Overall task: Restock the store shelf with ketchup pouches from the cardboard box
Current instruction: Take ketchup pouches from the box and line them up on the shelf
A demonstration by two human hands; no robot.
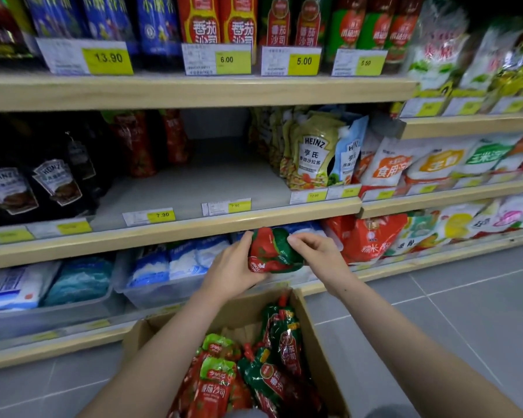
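Both hands on one ketchup pouch (274,251), held in the air just below the front edge of the middle shelf (194,227) and above the cardboard box (308,321). Left hand (233,267) cups the pouch's left side and bottom, fingers curled behind it. Right hand (317,251) pinches the top right edge between thumb and fingertips.

Pouch is crumpled, glossy red and green foil, white print near its lower left; text unreadable.

Box sits open on the floor directly under the hands, holding more pouches (248,372) in a loose pile: some red with light green tops, some dark green with red labels.

Middle shelf has a bare grey gap above the hands, with two red pouches (151,143) standing at its back left. Dark Heinz pouches (43,182) to the left of the gap, yellow and blue Heinz salad dressing pouches (317,152) to the right. Yellow price tags (160,215) line the shelf edge. Lower shelf behind the hands: clear bins (151,294) with white and blue bags.
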